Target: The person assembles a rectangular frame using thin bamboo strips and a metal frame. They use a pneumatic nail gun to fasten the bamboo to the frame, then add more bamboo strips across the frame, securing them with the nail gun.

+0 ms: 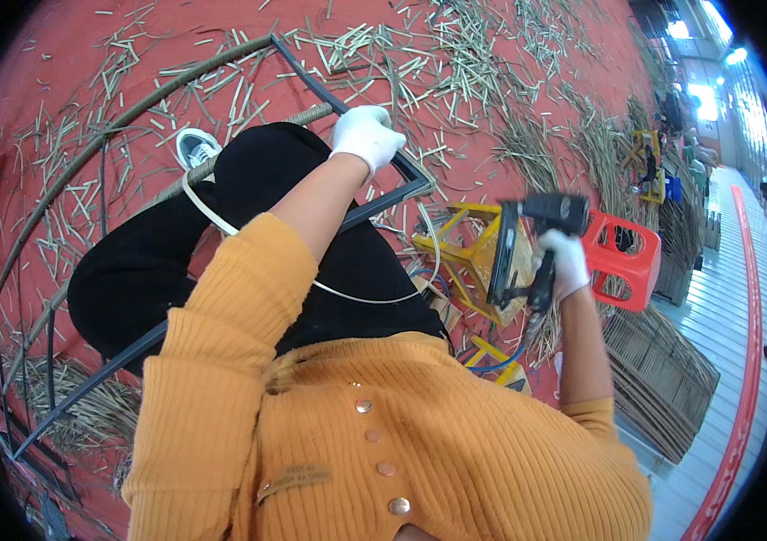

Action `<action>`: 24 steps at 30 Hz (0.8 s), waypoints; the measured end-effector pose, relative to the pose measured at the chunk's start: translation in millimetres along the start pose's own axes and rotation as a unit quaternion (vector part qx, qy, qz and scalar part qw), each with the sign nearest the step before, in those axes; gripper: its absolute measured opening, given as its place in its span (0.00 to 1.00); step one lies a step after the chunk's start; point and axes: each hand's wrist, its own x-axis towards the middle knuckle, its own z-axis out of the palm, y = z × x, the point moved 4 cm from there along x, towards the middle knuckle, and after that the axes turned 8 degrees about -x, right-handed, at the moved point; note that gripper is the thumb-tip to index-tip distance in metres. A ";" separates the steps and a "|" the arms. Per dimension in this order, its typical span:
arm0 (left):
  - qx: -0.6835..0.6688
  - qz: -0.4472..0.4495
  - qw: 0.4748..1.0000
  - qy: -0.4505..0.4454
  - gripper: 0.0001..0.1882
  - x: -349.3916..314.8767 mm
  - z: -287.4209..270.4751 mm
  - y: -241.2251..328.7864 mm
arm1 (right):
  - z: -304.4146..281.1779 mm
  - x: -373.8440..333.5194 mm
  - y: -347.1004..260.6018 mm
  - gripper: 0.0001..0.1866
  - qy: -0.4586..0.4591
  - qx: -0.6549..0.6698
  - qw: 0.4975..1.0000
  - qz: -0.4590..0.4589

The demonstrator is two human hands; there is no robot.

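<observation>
The frame spans from upper centre to lower left of the picture, one dark bar passing under the left hand, whose gloved fingers curl around it. Right of centre, the right hand grips a nail gun by its handle.

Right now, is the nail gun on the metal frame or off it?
Off: the right hand holds the nail gun out right, with a visible gap to the metal frame.
</observation>
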 end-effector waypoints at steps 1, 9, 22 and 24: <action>0.007 0.004 1.000 -0.002 0.12 0.2 -0.6 -0.7 | 18.4 -6.1 -37.7 0.02 -0.038 -0.024 0.998 -0.034; 0.017 0.019 1.000 0.000 0.12 -2.5 -7.0 -7.8 | 144.8 3.1 -197.4 0.05 -0.257 -0.372 0.891 -0.044; 0.067 0.021 0.998 -0.011 0.12 -4.8 -12.9 2.8 | 173.9 15.6 -208.2 0.04 -0.290 -0.455 0.841 0.023; 0.074 0.024 0.997 -0.015 0.13 -5.8 -12.2 3.5 | 177.2 12.3 -209.9 0.04 -0.309 -0.460 0.832 0.023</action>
